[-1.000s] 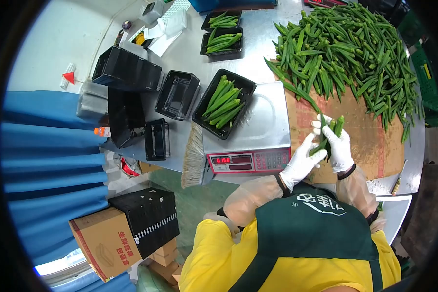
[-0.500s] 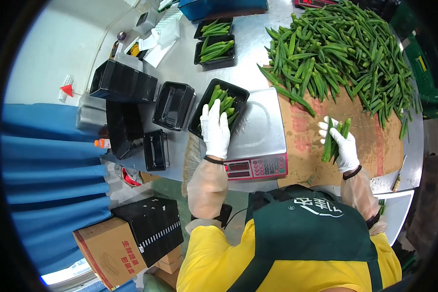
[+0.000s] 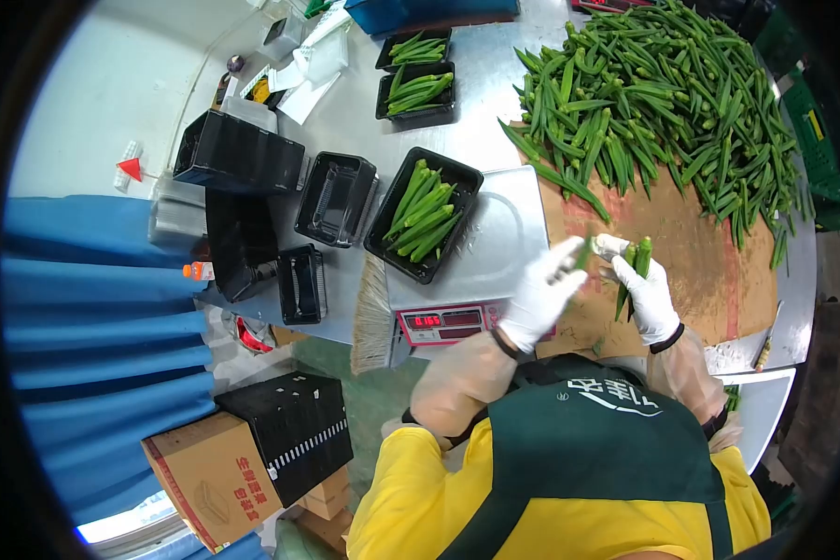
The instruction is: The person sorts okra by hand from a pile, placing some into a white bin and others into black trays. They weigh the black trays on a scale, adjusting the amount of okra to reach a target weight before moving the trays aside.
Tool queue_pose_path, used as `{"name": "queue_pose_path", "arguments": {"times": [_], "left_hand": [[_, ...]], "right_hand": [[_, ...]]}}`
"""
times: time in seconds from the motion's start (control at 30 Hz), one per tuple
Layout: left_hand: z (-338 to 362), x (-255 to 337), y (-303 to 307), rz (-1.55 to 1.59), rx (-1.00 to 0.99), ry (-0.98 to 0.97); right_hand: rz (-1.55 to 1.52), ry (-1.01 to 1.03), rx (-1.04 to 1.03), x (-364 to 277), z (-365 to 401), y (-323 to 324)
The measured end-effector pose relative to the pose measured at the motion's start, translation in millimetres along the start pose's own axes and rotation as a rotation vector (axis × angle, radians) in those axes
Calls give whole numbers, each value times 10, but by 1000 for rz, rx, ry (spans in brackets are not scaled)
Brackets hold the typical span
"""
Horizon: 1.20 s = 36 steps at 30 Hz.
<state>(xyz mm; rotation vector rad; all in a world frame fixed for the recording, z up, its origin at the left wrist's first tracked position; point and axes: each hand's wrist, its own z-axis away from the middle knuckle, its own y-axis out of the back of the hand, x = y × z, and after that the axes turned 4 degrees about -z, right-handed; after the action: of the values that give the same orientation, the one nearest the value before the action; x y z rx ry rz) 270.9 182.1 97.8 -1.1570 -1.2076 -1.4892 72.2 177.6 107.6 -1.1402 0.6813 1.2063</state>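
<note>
My gloved left hand [image 3: 543, 291] is over the right edge of the scale [image 3: 506, 224], slightly blurred, with its fingers closed on an okra pod [image 3: 584, 252]. Beside it, my gloved right hand [image 3: 646, 291] grips a few okra pods [image 3: 642, 256] above the stained cardboard [image 3: 700, 271]. On the scale's left side rests a black tray [image 3: 469, 191] with several okra pods [image 3: 424, 215] lying in it. The red display below the tray is lit. A large okra heap [image 3: 663, 103] covers the back of the cardboard.
Two black trays of okra [image 3: 418, 91] stand at the back near a blue bin [image 3: 429, 13]. Empty black trays [image 3: 336, 201] and a stack of trays [image 3: 243, 154] are at the left. A brush [image 3: 373, 317] lies against the scale. A green crate [image 3: 817, 140] is far right.
My left hand has left the tray and moved right, beside my right hand, where it now holds a pod. The okra in the tray is uncovered, and the display has lit up.
</note>
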Motion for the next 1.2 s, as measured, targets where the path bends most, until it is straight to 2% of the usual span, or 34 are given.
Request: {"name": "queue_pose_path", "arguments": {"times": [0.03, 0.1, 0.13, 0.17, 0.23, 0.3, 0.33, 0.37, 0.43, 0.53, 0.67, 0.9, 1.2], "left_hand": [[-31, 10, 145, -51, 86, -106], [-196, 124, 700, -474, 350, -230], [-269, 48, 961, -503, 499, -292], [-330, 2, 1229, -592, 600, -283], [-396, -131, 1660, -979, 712, -301], [-389, -414, 2057, -1015, 438, -309], [-347, -319, 2089, -793, 387, -249], [-291, -231, 2103, -594, 417, -159], [-146, -90, 2178, -262, 530, -107], [153, 40, 2393, -285, 716, -28], [495, -64, 2672, -193, 917, 100], [623, -357, 2670, -233, 902, 111], [318, -421, 2435, -258, 812, 30]], "right_hand": [[-36, 14, -2, -44, 12, -9], [-48, -17, 12, -13, 0, 107], [-59, -28, 31, 1, 7, 142], [-69, -39, 51, 16, 7, 182], [-50, -64, 41, 57, 12, 223], [-39, -73, 32, 54, -1, 167], [-43, -85, 31, 44, 11, 147], [-41, -89, 35, 49, 21, 157], [-35, -98, 38, 61, 45, 208], [-50, -129, 102, 117, 75, 340], [-64, -172, 153, 238, 106, 541], [-106, -228, 163, 342, 120, 562], [-119, -239, 159, 378, 130, 543]]}}
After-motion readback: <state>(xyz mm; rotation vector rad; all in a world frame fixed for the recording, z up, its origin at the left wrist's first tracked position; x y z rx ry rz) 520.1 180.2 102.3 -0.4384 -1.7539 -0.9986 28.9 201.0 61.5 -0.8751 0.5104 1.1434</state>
